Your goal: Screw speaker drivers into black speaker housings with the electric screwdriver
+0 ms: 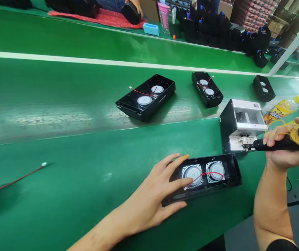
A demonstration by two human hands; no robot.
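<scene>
My left hand [162, 188] lies with spread fingers over the left end of a black speaker housing [229, 169]. Two round silver speaker drivers sit in that housing, with a red wire [207, 173] across them. My right hand [282, 143] is wrapped round a black electric screwdriver [280, 143], which has a yellow cord wound about its rear. The screwdriver's tip meets the front of a black-and-white screw feeder [229, 120] just behind the housing. Whether a screw is on the tip is too small to tell.
Farther back lie more speaker housings [149, 113], [213, 101], [269, 94]. A yellow drink bottle [280, 111] stands tilted beside the feeder. At left, a red wire [21, 178] ends in a white plug. Across the bench, a person's hand [138, 7] is by a black part on red cloth [104, 17].
</scene>
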